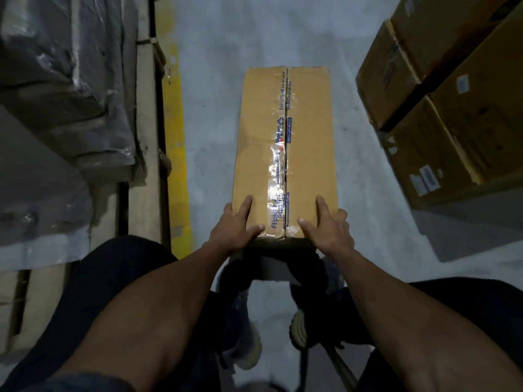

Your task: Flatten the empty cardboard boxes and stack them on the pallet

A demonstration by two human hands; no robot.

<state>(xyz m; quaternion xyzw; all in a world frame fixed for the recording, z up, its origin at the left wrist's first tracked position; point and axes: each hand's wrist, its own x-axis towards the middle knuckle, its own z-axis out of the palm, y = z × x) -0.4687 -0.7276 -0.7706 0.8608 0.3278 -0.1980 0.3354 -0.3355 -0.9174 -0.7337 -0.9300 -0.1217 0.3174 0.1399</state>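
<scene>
Your long brown cardboard box (284,154), sealed with glossy wrinkled tape, stands on grey floor (215,80). Your left hand (236,227) and right hand (329,229) lie spread on its near end, each grip open and flat, holding nothing.

A single wide-angle camera worn on the head looks forward and steeply down, close over both bare forearms. The long tan cardboard box sealed with clear printed tape (284,154) runs away from the lens up the middle on the pale grey concrete floor (215,80). Straight edges bow toward the frame's borders. No second view shares the scene.
</scene>
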